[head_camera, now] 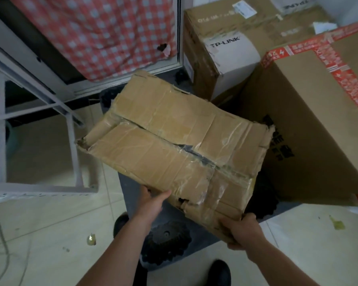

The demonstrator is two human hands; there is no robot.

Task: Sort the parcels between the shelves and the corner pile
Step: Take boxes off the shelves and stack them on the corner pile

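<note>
Over tile floor [50, 234], my left hand [151, 201] & right hand [244, 232] gripped torn parcel [174, 141] by near edge; prob wanted fingers further under it.

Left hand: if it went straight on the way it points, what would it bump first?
The battered cardboard box: the left hand holds its near edge, so it would push right into it. Behind that probably comes the TP-LINK box, though depth is unclear.

Pale tiled floor [50, 234] with litter scraps lay below the left hand [151, 203] and right hand [242, 230], grey metal shelf frame [73, 145] stood to their left, red-and-white checked cloth [103, 34] hung beyond, light dim.
</note>
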